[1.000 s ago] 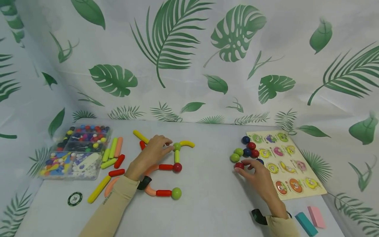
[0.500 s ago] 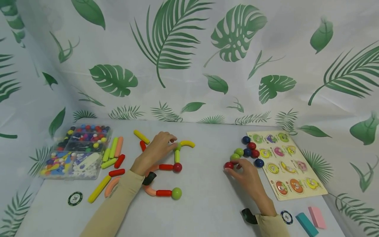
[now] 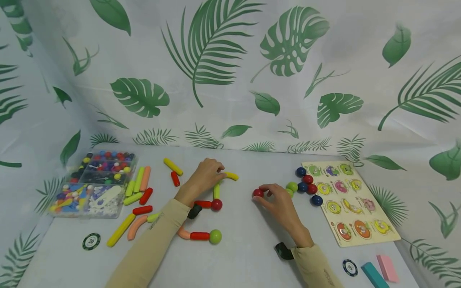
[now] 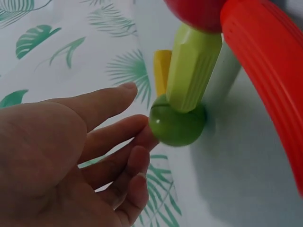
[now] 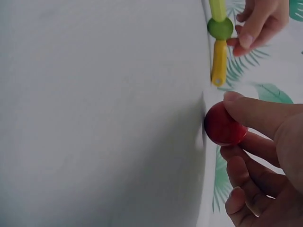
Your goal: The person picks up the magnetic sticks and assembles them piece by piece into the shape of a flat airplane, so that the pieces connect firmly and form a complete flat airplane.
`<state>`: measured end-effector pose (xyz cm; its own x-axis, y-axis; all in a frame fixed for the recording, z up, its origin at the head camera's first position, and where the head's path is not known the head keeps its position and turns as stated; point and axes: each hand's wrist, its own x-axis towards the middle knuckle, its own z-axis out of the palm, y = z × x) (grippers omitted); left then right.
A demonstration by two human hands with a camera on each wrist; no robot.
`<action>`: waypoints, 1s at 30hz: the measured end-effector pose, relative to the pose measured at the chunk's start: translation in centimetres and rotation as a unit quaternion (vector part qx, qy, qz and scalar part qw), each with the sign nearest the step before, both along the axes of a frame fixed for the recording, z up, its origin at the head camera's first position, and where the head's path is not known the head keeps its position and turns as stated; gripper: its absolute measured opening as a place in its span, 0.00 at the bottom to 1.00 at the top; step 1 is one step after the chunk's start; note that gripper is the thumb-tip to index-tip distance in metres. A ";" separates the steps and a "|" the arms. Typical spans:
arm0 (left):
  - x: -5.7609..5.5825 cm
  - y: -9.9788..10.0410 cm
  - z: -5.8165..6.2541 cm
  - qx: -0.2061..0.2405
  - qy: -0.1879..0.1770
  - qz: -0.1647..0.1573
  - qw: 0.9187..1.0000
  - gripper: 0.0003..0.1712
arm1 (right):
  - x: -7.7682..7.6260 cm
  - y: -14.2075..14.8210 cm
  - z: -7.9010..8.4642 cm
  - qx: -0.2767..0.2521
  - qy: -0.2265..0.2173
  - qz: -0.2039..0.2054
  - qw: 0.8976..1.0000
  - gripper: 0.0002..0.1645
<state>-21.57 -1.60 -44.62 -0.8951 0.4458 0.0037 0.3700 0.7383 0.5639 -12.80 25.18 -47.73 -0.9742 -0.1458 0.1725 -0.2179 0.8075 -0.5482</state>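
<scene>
My right hand (image 3: 280, 205) pinches a red ball (image 3: 257, 193) between thumb and fingers, over the middle of the table; the right wrist view shows the ball (image 5: 224, 124) near the tabletop. My left hand (image 3: 204, 178) is by the far end of a stick-and-ball construction. In the left wrist view its fingertips are right at a green ball (image 4: 176, 122), while the thumb (image 4: 111, 101) stands apart. That ball joins a light green rod (image 4: 193, 71) to a yellow curved rod (image 3: 231, 176). The light green rod's other end meets another red ball (image 3: 216, 205), with a red rod (image 4: 265, 71) beside it.
Loose green, red and blue balls (image 3: 301, 187) lie by a wooden fruit puzzle board (image 3: 371, 236) at right. Loose rods (image 3: 121, 230) and a compartment box of beads (image 3: 104, 182) are at left. Poker chips (image 3: 91, 241) and pink and teal blocks (image 3: 374, 274) lie nearer the front.
My right hand has carried the red ball leftward, away from the loose balls, towards the construction. My left hand has shifted slightly right and now covers the green ball in the head view.
</scene>
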 end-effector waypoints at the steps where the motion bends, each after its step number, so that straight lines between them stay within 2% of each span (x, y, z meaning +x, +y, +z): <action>1: -0.1 0.2 -0.1 -0.005 -0.001 0.004 1.000 0.18 | -0.2 -0.4 0.0 -0.001 -0.002 0.000 1.000 0.21; 10: -0.5 1.6 -0.7 -0.082 -0.005 0.028 0.996 0.17 | -1.8 -2.9 0.2 -0.007 -0.013 -0.002 1.000 0.20; 13: -0.4 1.8 -0.8 -0.090 -0.004 0.034 0.995 0.15 | -2.1 -3.4 0.3 -0.017 -0.020 -0.004 1.000 0.20; 21: -0.4 1.8 -1.1 -0.067 0.007 0.045 0.997 0.14 | -2.7 -4.0 -0.2 -0.017 -0.004 -0.008 1.000 0.20; 30: -0.4 1.7 -1.4 -0.050 0.000 0.036 0.998 0.13 | -3.5 -4.5 -0.5 -0.020 -0.001 -0.010 1.000 0.21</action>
<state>-21.98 0.14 -46.05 -0.9250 0.3781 -0.0375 0.3136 0.8156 0.4863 -16.30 20.63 -48.27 -0.9773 -0.1186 0.1753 -0.2000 0.7887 -0.5814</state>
